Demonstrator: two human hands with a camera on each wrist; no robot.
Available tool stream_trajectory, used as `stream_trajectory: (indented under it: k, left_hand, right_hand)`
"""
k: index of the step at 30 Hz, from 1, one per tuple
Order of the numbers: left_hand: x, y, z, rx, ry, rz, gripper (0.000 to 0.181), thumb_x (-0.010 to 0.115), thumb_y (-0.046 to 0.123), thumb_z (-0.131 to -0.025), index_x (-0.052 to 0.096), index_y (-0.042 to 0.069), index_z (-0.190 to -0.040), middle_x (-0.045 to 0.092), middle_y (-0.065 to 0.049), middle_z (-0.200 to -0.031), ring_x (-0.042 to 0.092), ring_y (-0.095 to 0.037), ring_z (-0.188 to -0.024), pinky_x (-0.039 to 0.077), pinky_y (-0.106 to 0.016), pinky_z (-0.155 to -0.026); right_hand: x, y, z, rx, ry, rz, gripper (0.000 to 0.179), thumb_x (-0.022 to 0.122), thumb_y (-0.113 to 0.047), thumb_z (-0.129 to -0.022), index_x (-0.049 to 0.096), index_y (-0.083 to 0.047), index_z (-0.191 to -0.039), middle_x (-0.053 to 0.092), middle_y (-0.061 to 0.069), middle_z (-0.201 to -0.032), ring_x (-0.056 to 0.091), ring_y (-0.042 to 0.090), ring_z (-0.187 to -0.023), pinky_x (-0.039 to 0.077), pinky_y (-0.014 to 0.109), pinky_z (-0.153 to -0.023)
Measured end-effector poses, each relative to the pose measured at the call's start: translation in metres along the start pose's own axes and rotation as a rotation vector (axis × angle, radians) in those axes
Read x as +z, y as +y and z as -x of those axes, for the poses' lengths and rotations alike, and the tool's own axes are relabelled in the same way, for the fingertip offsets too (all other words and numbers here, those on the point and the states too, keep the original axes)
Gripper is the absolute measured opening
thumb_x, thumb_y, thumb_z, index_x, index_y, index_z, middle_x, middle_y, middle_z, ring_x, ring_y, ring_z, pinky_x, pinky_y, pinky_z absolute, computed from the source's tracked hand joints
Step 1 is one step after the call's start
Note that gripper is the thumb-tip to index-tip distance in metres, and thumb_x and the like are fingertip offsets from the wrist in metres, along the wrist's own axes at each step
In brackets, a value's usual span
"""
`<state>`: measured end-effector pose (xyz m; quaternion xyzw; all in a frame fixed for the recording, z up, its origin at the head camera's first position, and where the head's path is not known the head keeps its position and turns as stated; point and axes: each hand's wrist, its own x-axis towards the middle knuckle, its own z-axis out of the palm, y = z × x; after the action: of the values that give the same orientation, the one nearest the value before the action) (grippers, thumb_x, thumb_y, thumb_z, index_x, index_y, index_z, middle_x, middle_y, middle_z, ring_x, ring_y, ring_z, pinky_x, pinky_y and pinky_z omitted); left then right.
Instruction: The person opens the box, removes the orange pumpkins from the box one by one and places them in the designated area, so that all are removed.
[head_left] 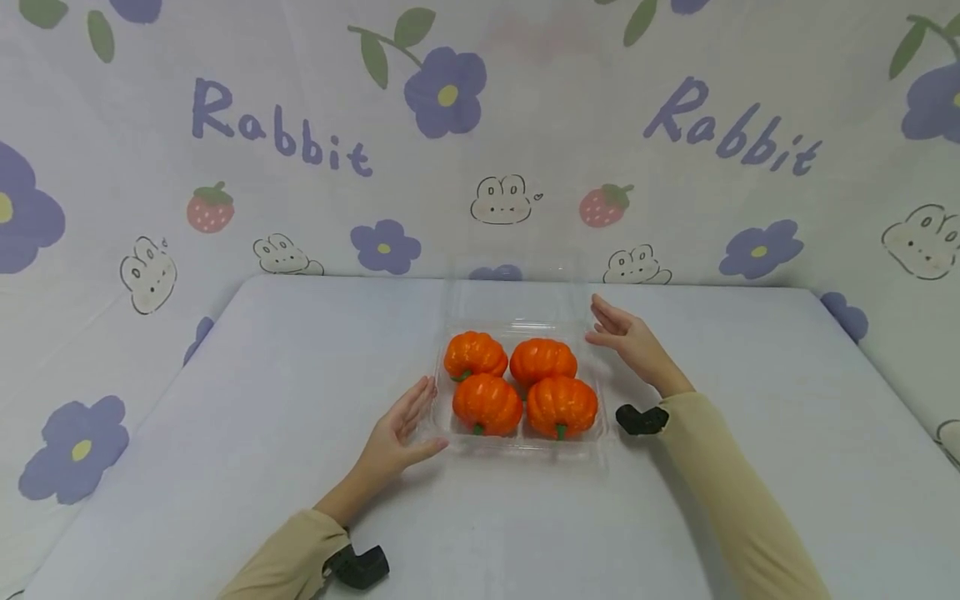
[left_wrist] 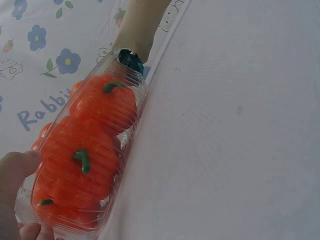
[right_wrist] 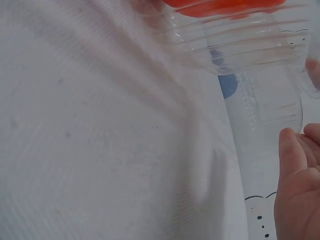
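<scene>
Several orange toy pumpkins (head_left: pixel 487 404) with green stems sit in a clear plastic clamshell box (head_left: pixel 525 450) on the table. Its see-through lid (head_left: pixel 517 296) stands raised at the back. My left hand (head_left: pixel 393 433) is at the box's left side, fingers fairly straight along the wall and thumb by the front left corner. In the left wrist view the thumb (left_wrist: pixel 22 165) appears against the box's edge. My right hand (head_left: pixel 630 337) is beside the lid's right edge, fingers loosely extended. Whether its fingertips touch the lid, I cannot tell.
The table (head_left: pixel 315 350) has a plain white cover. Behind it hangs a white cloth (head_left: pixel 517 125) printed with flowers, rabbits and strawberries. Each wrist carries a black device, such as the one (head_left: pixel 641 419) near the box's right side.
</scene>
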<state>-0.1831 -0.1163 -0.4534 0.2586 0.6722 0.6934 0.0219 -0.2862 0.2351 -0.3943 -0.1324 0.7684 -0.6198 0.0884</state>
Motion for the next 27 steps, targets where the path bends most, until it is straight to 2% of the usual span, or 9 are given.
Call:
stream_trajectory:
  k: [7,14,21,27]
  left_hand:
    - [0.001,-0.002,0.0,0.004,-0.002,-0.003,0.08,0.065,-0.016,-0.072,0.019,-0.009,-0.138,0.02,-0.024,-0.141,0.021,-0.034,-0.128,0.019,-0.038,-0.103]
    - [0.002,-0.004,0.003,0.011,0.004,-0.004,0.078,0.066,-0.013,-0.073,0.021,-0.01,-0.137,0.022,-0.025,-0.14,0.022,-0.035,-0.128,0.02,-0.036,-0.103]
    - [0.001,-0.005,0.002,0.045,0.007,-0.048,0.072,0.064,-0.015,-0.073,0.026,-0.013,-0.134,0.024,-0.026,-0.139,0.023,-0.037,-0.126,0.021,-0.037,-0.102]
    - [0.001,-0.004,0.001,0.029,0.012,-0.064,0.075,0.066,-0.013,-0.072,0.025,-0.012,-0.134,0.024,-0.024,-0.14,0.024,-0.036,-0.127,0.021,-0.036,-0.102]
  right_hand:
    - [-0.001,0.011,0.004,0.001,0.034,0.007,0.065,0.056,-0.011,-0.089,0.019,0.002,-0.14,0.017,0.014,-0.145,0.018,0.024,-0.131,0.019,0.037,-0.104]
    - [-0.001,0.044,0.0,-0.011,0.101,-0.031,0.063,0.056,-0.021,-0.09,0.023,-0.002,-0.141,0.02,0.011,-0.144,0.022,0.018,-0.129,0.024,0.029,-0.102]
    - [0.002,0.023,0.012,-0.032,0.173,0.029,0.053,0.051,-0.021,-0.093,0.032,0.003,-0.136,0.031,0.02,-0.138,0.026,0.028,-0.127,0.022,0.042,-0.103]
    - [-0.008,0.028,0.01,-0.091,0.215,0.095,0.053,0.048,-0.031,-0.093,0.035,-0.003,-0.137,0.036,0.016,-0.137,0.033,0.027,-0.124,0.026,0.043,-0.101]
